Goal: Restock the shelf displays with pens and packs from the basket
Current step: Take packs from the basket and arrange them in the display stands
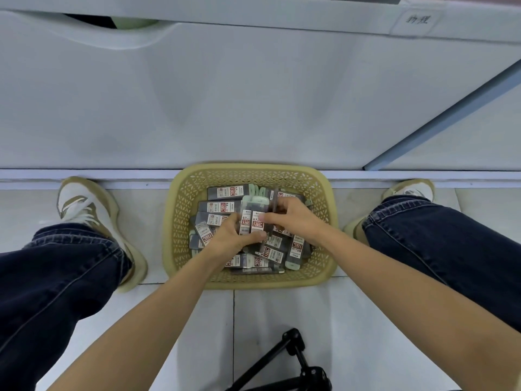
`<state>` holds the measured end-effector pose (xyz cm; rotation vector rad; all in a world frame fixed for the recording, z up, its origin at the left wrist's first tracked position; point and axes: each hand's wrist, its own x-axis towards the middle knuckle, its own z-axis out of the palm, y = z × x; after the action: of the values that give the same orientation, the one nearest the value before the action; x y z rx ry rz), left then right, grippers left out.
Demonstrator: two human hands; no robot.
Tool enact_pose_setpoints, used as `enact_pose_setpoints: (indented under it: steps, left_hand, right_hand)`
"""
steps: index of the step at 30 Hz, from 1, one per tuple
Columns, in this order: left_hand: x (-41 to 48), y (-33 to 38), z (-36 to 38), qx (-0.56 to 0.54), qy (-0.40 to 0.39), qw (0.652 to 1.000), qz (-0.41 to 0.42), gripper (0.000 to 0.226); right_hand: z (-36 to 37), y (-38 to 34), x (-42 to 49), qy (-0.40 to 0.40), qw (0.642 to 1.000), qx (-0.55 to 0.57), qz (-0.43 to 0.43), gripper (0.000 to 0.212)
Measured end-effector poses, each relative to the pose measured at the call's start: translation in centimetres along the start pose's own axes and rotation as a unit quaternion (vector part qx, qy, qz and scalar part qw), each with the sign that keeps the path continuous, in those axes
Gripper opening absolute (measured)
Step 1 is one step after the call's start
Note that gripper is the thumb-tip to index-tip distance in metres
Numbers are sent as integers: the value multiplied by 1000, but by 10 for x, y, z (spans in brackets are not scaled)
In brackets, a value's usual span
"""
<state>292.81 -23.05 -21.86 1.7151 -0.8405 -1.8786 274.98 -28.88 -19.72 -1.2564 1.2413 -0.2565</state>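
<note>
A tan perforated plastic basket [180, 218] sits on the floor between my feet, against the shelf base. It holds several dark grey packs with white and red labels and pale green ends [222, 193]. My left hand [229, 235] and my right hand [293, 218] meet over the middle of the basket. Both grip a small stack of upright packs [251, 222] held between them, labels facing me. My left thumb presses the stack's lower edge and my right fingers close over its top and right side.
The white shelf unit front [253, 94] rises right behind the basket, with a label tag [417, 21] at the top right. My shoes [84, 207] and jeans flank the basket. A black tripod leg [296, 359] lies on the tiled floor near me.
</note>
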Motion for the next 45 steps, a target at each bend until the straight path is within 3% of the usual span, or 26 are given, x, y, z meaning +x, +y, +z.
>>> enact_pose_setpoints:
  steps: [5,7,11,15,19,26,29,31,33,38,40,43,45]
  left_hand:
    - [-2,-1,4,-43,48,997,31,34]
    - [-2,-3,1,-75,62,995,19,29]
    - [-2,-5,-4,-81,45,996,20,27]
    - [-4,-5,-2,-93,18,995,36,22]
    - [-3,-3,-1,-136,44,989,22,21]
    - [-7,6,7,-65,39,996,45,35]
    - [-8,7,4,-78,65,994,50,25]
    - [-8,6,-1,-95,92,990,49,19]
    - [-10,6,-6,-108,106,988,37,20]
    - [-14,7,-10,-123,117,985,30,16]
    - [-15,8,-10,-125,115,985,26,16]
    - [-16,7,-13,-123,106,986,23,15]
    - [-16,7,-15,-125,106,986,25,13]
  right_hand:
    - [-2,-1,-5,-21,998,53,-7,38]
    - [-6,1,-9,-35,998,60,-8,31]
    - [-6,5,-15,-32,998,50,-27,6]
    - [-4,2,-16,-21,998,36,-40,8]
    - [-9,2,-17,-24,999,0,-34,10]
    - [0,0,-17,-142,984,-107,-26,5]
    - [-7,1,-15,-106,988,-112,0,22]
    - [-18,3,-15,-41,983,-180,-13,29]
    - [-29,7,-14,8,951,-306,-34,34]
    - [-23,20,-18,-83,814,-574,-23,60]
    - [-19,24,-18,-91,765,-635,-58,54]
    - [-20,24,-16,-95,744,-654,-96,37]
    - [-27,21,-12,-101,777,-613,-102,30]
